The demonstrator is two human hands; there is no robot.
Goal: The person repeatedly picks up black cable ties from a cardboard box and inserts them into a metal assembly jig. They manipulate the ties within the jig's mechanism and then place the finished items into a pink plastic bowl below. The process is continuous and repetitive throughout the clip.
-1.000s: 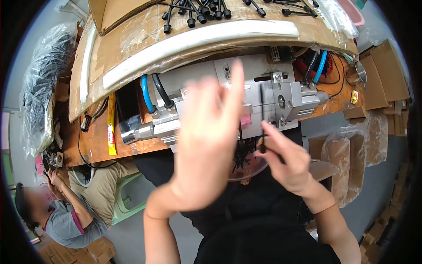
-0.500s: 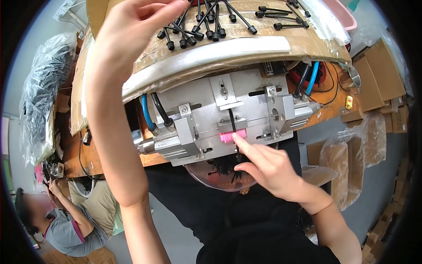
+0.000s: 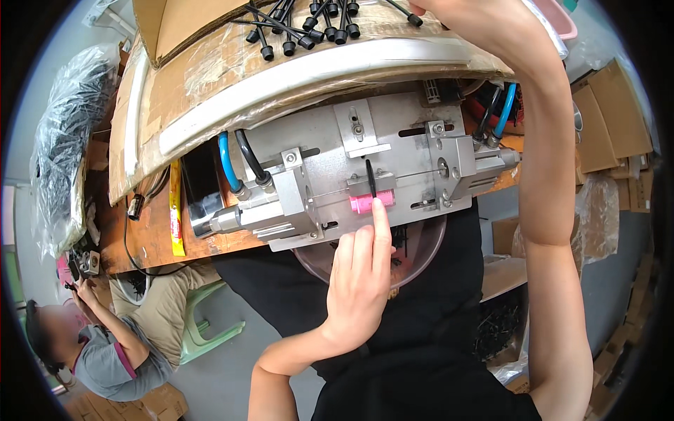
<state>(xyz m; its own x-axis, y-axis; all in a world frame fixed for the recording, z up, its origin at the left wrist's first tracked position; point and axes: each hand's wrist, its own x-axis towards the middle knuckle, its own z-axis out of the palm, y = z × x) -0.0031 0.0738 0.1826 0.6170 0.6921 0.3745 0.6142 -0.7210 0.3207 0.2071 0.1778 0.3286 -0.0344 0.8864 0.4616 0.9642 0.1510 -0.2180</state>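
Observation:
At the middle of the metal fixture (image 3: 326, 186), my left hand (image 3: 357, 284) points its index finger onto a thin black rod (image 3: 371, 179), the other fingers lightly bent. The rod lies across a pink block (image 3: 361, 204), its far end near a small metal bracket (image 3: 357, 130). My right hand (image 3: 460, 8) reaches up to the top edge, beside a black rod with a thick end cap (image 3: 413, 19). Its fingers are mostly cut off by the frame, so their grip is hidden. Several similar capped black rods (image 3: 309, 31) lie on the cardboard-covered shelf left of it.
Metal cylinders with blue and black hoses (image 3: 226, 161) flank the fixture. Below its front edge hangs a clear bowl (image 3: 437, 245) with black parts. A phone-like black slab (image 3: 200, 189) and a yellow packet (image 3: 175, 210) lie at left. A co-worker (image 3: 116, 358) sits at far left.
My right hand has left the pink block and gone up to the shelf's right side. My left hand has come down from the shelf to the rod on the block.

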